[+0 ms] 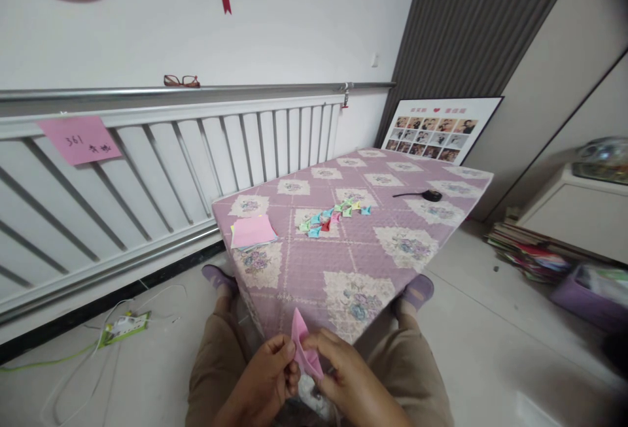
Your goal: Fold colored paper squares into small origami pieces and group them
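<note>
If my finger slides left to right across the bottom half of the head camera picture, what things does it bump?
Green power strip, left slipper, left hand, pink folded paper, right hand, right slipper, purple bin.

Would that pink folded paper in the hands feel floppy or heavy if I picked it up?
The pink folded paper is probably light, since its walls look thin. Its folds likely make it a bit stiff, but the open middle might crush easily.
</note>
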`<state>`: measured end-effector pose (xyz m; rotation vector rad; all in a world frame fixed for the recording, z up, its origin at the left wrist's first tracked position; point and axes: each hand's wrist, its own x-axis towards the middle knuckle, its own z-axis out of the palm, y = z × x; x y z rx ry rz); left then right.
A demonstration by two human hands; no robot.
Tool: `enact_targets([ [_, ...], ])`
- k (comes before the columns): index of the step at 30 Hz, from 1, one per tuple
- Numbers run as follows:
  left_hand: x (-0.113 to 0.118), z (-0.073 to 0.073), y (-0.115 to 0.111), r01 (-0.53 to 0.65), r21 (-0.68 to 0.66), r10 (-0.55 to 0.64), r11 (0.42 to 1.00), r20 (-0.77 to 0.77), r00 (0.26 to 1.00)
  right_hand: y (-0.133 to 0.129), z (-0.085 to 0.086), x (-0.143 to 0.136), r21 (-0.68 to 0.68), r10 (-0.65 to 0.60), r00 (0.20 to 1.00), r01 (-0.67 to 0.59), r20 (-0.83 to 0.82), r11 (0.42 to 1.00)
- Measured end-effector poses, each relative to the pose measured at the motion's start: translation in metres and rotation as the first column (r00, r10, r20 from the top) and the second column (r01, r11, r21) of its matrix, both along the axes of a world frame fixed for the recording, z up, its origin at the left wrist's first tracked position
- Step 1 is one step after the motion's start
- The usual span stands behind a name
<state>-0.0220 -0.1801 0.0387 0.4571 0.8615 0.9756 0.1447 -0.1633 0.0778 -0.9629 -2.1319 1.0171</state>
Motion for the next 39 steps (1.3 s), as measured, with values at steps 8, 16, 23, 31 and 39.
enact_targets([
  [8, 0.003, 0.005, -0.003, 0.048, 0.100, -0.047, 0.994, -0.008, 0.999, 0.004, 0.002, 0.001, -0.020, -0.045, 0.999, 0.045, -0.004, 0.999],
  [16, -0.001, 0.002, -0.003, 0.086, 0.090, -0.096, 0.992, 0.114, 0.989, -0.001, 0.013, 0.000, -0.117, -0.011, 0.988, -0.007, -0.157, 0.993],
  [23, -0.001, -0.003, -0.004, 0.087, 0.079, -0.093, 0.993, 0.087, 0.992, -0.001, 0.005, 0.000, -0.166, -0.055, 0.993, 0.037, -0.104, 0.985],
  [31, -0.001, 0.005, -0.005, 0.142, 0.137, -0.156, 0.980, 0.100, 0.983, 0.000, 0.016, -0.002, -0.161, 0.024, 0.985, -0.052, -0.173, 0.986],
  [39, 0.003, -0.005, -0.003, 0.085, 0.206, -0.047, 0.975, -0.184, 0.982, 0.000, 0.009, 0.000, -0.090, -0.049, 0.987, 0.035, -0.152, 0.995],
])
